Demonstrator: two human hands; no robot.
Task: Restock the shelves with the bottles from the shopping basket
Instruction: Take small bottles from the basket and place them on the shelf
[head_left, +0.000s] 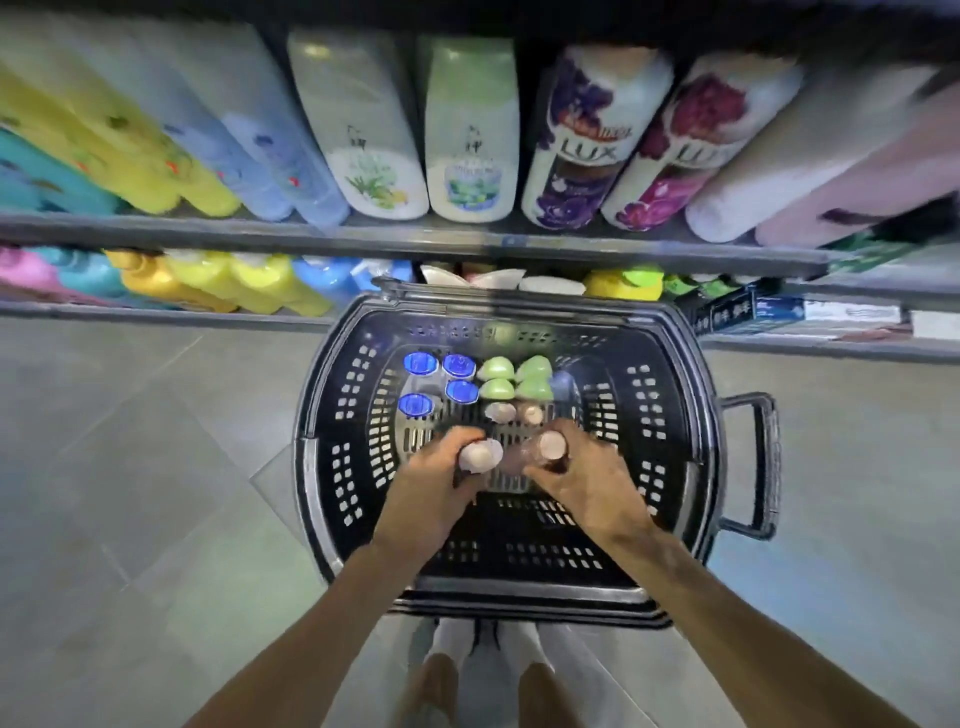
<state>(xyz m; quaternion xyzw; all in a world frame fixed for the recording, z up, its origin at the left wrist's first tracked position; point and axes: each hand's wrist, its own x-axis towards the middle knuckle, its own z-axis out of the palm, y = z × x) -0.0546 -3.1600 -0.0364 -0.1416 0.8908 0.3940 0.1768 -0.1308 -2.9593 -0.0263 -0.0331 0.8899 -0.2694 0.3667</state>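
The fingers of the left hand (441, 475) are curled around a pale pink-capped plastic bottle (480, 456), and those of the right hand (576, 475) are wrapped around a second, brownish pink-capped bottle (548, 449); both bottles are held over the middle of the black perforated plastic shopping basket (670, 457), just apart from each other. Toward twelve o'clock from the hands, two more pink-capped bottles (514, 413) are seen standing, then four pale green dome-capped bottles (514, 378), and at about eleven o'clock four blue-capped bottles (439, 384). The basket floor from the hands toward six o'clock is left bare, as are strips along both side walls. A side handle (761, 467) is folded out at three o'clock. The basket is set on grey floor tiles (130, 467), its far rim lying close under the edge of the lower grey shelf (156, 312). Tall bottles are packed side by side on the upper shelf (363, 234), with a dark gap (527, 93) visible between the green-topped white bottle (472, 130) and the purple-flowered Lux bottle (587, 140).
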